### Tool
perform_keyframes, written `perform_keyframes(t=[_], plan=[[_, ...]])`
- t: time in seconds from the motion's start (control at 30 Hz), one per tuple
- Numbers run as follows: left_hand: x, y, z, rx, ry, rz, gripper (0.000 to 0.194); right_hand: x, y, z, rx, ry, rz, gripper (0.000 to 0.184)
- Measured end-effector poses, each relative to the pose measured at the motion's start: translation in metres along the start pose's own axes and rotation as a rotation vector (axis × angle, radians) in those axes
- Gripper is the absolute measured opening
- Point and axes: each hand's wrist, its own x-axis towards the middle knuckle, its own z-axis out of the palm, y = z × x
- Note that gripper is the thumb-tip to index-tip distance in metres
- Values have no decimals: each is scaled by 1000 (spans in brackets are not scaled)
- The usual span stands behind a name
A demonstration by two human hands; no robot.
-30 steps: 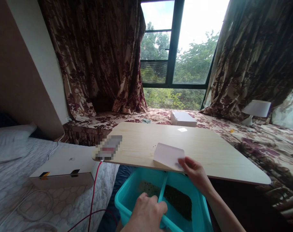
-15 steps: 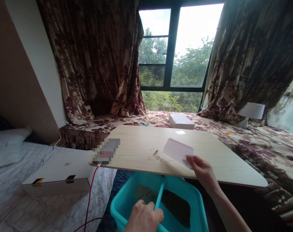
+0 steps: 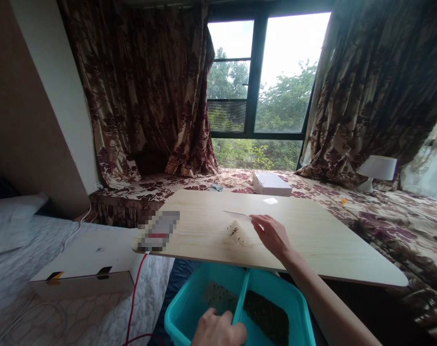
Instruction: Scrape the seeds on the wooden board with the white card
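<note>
My right hand [image 3: 272, 234] reaches over the pale wooden tabletop [image 3: 312, 230] and pinches a thin white card [image 3: 238, 216], held almost flat and seen edge-on. Just below the card lies a small heap of dark seeds [image 3: 235, 233] on the wood. My left hand [image 3: 218, 329] is closed on the near rim of a teal plastic bin [image 3: 293, 307] under the table's front edge. The bin has a centre divider [image 3: 241, 300] with greenish seeds on the left and darker seeds on the right.
A blurred-out object [image 3: 159, 230] lies at the table's left end, with a red cable [image 3: 133, 298] hanging from it. A white box [image 3: 81, 262] rests on the bed at left. Behind the table are a white flat box [image 3: 271, 184], a lamp [image 3: 375, 170], curtains and a window.
My right hand moved the card away from the table's front edge toward the middle and tipped it from upright to nearly flat. A small seed heap now shows on the wood.
</note>
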Motion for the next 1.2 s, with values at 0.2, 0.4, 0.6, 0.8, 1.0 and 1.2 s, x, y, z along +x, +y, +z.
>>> perform_keyframes(t=[0.2, 0.4, 0.6, 0.8, 1.0, 1.2], plan=[[-3, 4, -10, -16, -38, -20, 23, 25, -30, 5, -160, -236, -216, 33], [-1, 2, -7, -41, -14, -10, 24, 15, -38, 1, -282, -377, -306, 26], [-1, 2, -3, -47, -1, 2, 24, -8, -39, -9, -357, -430, -281, 23], [-2, 4, -6, -48, 8, -9, 23, -24, -37, -18, -398, -440, -271, 22], [-3, 5, -8, -38, -23, -13, 23, -26, -40, -32, -425, -393, -271, 23], [4, 2, 12, -10, 35, -21, 21, -13, 6, -35, -145, -51, -12, 32]])
